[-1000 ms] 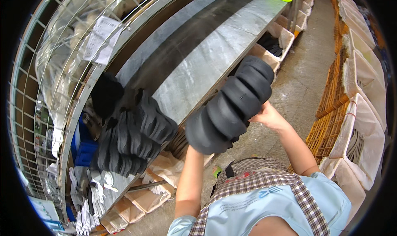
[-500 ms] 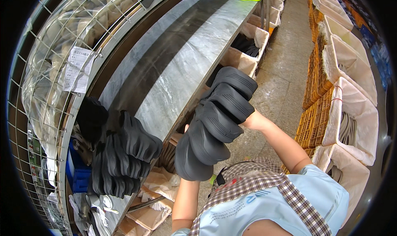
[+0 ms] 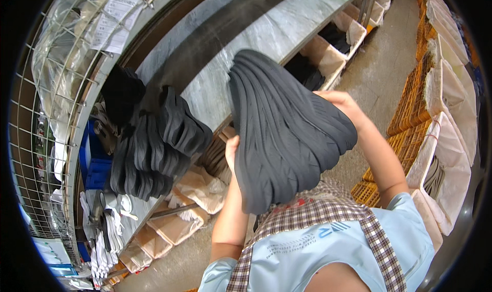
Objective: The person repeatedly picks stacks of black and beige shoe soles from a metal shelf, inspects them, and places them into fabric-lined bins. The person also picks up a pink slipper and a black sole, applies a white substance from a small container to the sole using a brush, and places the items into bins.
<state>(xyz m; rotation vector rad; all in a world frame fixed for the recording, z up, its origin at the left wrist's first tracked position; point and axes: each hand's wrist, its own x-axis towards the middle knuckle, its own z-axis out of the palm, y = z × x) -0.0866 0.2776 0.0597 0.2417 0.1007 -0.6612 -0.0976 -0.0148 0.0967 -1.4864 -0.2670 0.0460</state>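
**Stack of dark shoe soles, held between two hands**

Item: stack of dark grey ribbed soles (image 3: 287, 133), fanned out, raised in front of the person's chest. Left hand (image 3: 232, 153) presses against the stack's lower left edge, only thumb and palm edge visible. Right hand (image 3: 342, 103) clasps the upper right edge, fingers hidden behind the soles. Both hands grasp the stack between them.

Left of the grip: a second pile of dark soles (image 3: 154, 143) lying on the grey metal worktable (image 3: 287, 25). Below it, beige cloth-lined bins (image 3: 200, 187). Further left, a wire rack (image 3: 46, 112) with clear bags. Right of the grip: orange crates (image 3: 412, 107) with white liners.
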